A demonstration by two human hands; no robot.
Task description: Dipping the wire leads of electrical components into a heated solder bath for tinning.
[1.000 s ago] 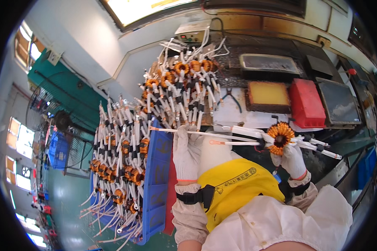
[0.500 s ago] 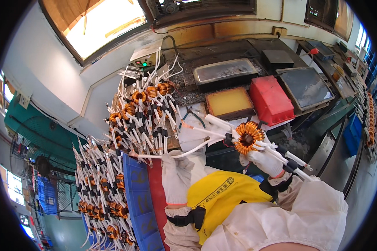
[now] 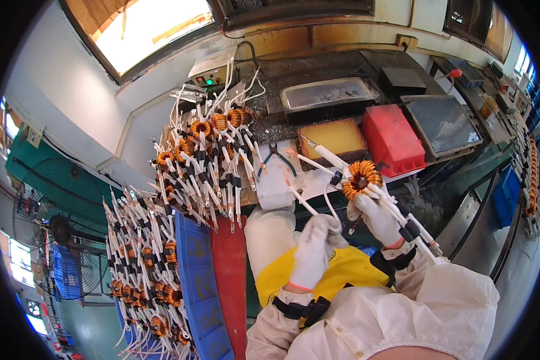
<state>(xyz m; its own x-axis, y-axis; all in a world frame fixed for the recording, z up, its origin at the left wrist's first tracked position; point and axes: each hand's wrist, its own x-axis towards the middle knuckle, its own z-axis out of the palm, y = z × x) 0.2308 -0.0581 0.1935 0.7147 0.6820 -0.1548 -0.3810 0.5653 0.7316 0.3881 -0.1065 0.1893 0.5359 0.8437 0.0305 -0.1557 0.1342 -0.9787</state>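
One copper coil [image 3: 361, 176] is in hand, held above the yellow apron [image 3: 342, 270]: the right hand [image 3: 378, 216] is closed around its white-sleeved leads, and the left hand [image 3: 315, 249] pinches one lead. Many similar coils lie heaped left of the apron, so much work looks done. The blue tray [image 3: 198, 288] and red tray [image 3: 231, 282] beside that heap show bare; beyond the coil sit a yellow-filled tray [image 3: 333, 137] and a red box [image 3: 393, 139].

Factory workshop, electronics assembly line for sure. Grimy table [image 3: 342, 66] packed with orange copper-wound toroid coils [image 3: 210, 150] trailing white sleeved leads, more heaped by blue bin [image 3: 195, 288]. Metal trays [image 3: 327, 96], red bin [image 3: 393, 138], green-lit control box [image 3: 213, 75], industrial fan [image 3: 54, 228]. Worker in white gloves, sleeves, yellow apron [image 3: 336, 267].
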